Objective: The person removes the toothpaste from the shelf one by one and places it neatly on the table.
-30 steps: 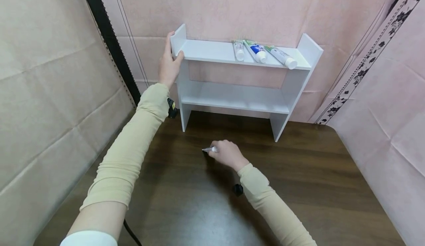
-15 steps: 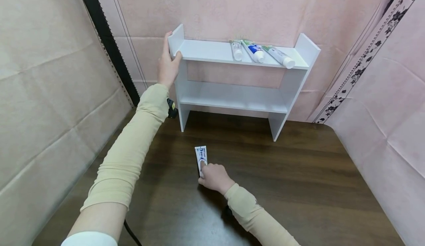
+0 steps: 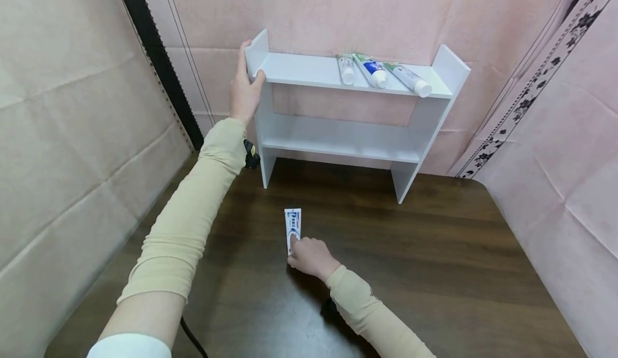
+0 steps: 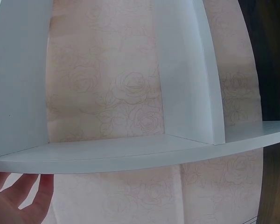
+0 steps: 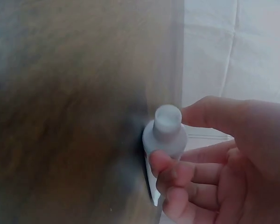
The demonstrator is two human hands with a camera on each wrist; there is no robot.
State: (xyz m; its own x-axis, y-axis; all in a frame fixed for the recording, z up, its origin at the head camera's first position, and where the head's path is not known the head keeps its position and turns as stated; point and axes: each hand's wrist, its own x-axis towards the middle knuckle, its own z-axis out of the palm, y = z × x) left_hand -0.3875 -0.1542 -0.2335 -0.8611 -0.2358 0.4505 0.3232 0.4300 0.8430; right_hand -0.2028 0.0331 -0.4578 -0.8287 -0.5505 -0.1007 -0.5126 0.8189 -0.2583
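Pale pink cloth (image 3: 347, 9) hangs behind a dark wooden bench (image 3: 463, 256). On its far part stands a white shelf (image 3: 333, 132), three tubes (image 3: 374, 69) lying top right. The left hand (image 3: 245, 92) grips its left panel (image 3: 264, 127); nearer, the right hand (image 3: 313, 256) pinches a blue-and-white tube (image 3: 293, 220) around its cap (image 5: 168, 121) end, at bench level.

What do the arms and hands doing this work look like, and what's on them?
They're a person's: the left hand and right hand wear no gloves. Wrinkled pale-yellow sleeves cover both forearms. A white cuff shows higher up the left arm. A black device with a yellow mark sits at the left wrist.
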